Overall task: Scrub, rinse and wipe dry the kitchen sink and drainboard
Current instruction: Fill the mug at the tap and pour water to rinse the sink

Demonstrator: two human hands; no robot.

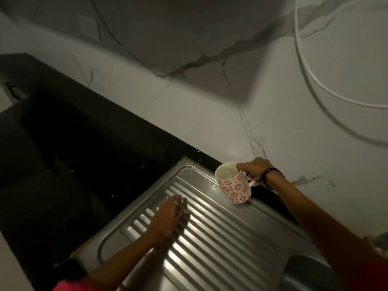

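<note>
Here, a person rinses a steel drainboard (210, 238).
Nearest, the left hand (168, 215) presses flat, fingers together, on wet, likely slippery ridges; beyond, the right hand (255, 170) grips a breakable flowered mug (234, 182) by its handle, tilted over the far edge.

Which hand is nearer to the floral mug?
Right. The right hand grips the floral mug by its handle, tilted above the drainboard's far edge. The left hand lies flat on the drainboard ridges, apart from the mug, nearer the person.
</note>
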